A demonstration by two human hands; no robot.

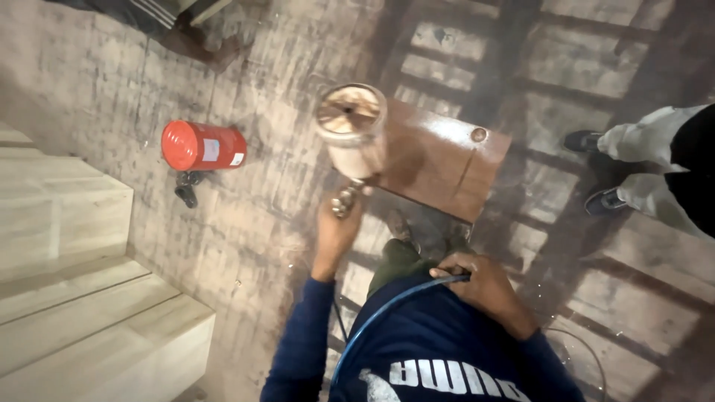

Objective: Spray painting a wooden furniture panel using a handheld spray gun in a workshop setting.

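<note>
My left hand point(337, 227) is raised in front of me, gripping the handle of a spray gun point(346, 197). The gun's paint cup point(350, 126), pale and stained brown with a round lid, sits above my hand. Just to its right, a glossy brown wooden panel point(439, 160) lies flat and low, and the gun is over its left edge. Against my chest, my right hand point(482, 284) is closed on a blue hose point(387, 309) that curves down across my dark blue shirt.
A red fire extinguisher point(202, 146) lies on its side on the stained floor at left. Pale wooden units point(74, 298) fill the lower left. Another person's legs in light trousers and dark shoes point(640, 149) stand at right. The floor point(566, 82) carries dark grid-shaped overspray marks.
</note>
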